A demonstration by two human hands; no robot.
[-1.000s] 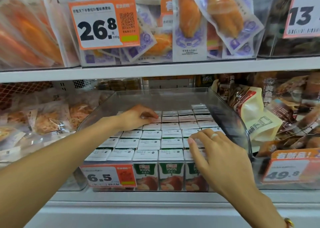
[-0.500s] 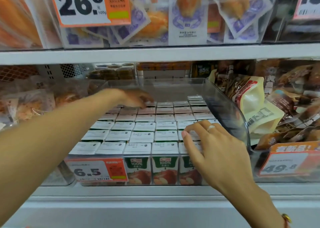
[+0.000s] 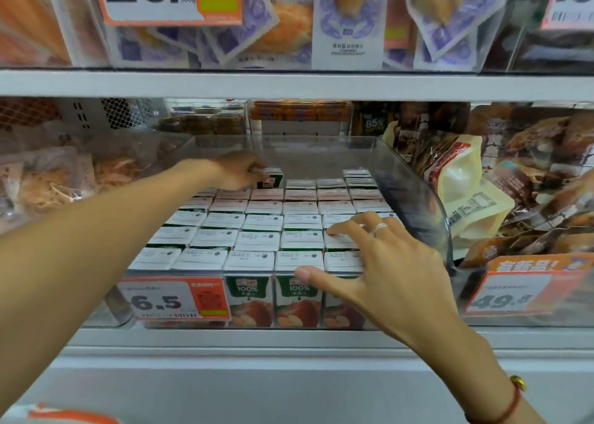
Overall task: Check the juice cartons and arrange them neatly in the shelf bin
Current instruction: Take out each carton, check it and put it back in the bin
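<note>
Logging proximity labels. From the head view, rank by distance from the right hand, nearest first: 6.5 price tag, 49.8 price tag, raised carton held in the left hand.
From the right hand:
1. 49.8 price tag, right.
2. 6.5 price tag, front left.
3. Raised carton, back row.

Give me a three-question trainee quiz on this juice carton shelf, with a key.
1. True or false: the left hand grips a green-and-white juice carton raised above the back row.
2. Where does the right hand rest?
A. on the carton tops at the front right of the clear plastic shelf bin
B. on the orange 49.8 price tag
C. on the upper shelf edge
3. Fill in: the orange-and-white price tag on the bin's front reads ___.

Key: 1 true; 2 A; 3 6.5
</note>
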